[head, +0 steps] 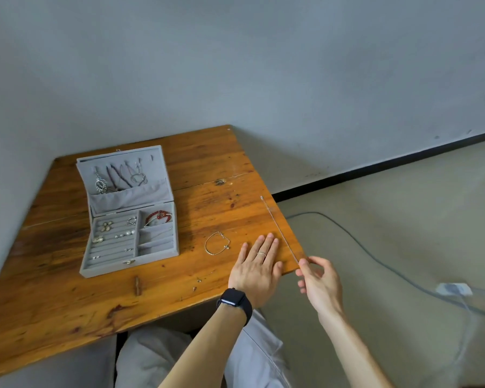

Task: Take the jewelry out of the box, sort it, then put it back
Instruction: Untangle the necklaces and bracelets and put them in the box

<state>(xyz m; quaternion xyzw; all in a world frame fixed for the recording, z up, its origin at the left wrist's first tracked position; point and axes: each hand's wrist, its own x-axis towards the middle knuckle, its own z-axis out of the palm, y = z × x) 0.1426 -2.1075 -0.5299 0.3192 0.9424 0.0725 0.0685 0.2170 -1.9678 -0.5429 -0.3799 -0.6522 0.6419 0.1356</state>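
Thin silver chain (280, 230), long and straight

Worn wooden table (53, 317) stands against grey walls (263, 65). Black skirting (375, 167) borders beige floor (417, 219); grey cable (317, 213) lies across it.

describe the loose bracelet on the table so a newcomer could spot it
On the orange-brown wooden table, look right of the open grey felt jewellery box, toward the person's flat left hand. The thin silver bangle bracelet lies alone on bare wood between the two. Unlike the long straight silver chain near the table's right edge, it curls into a round loop.
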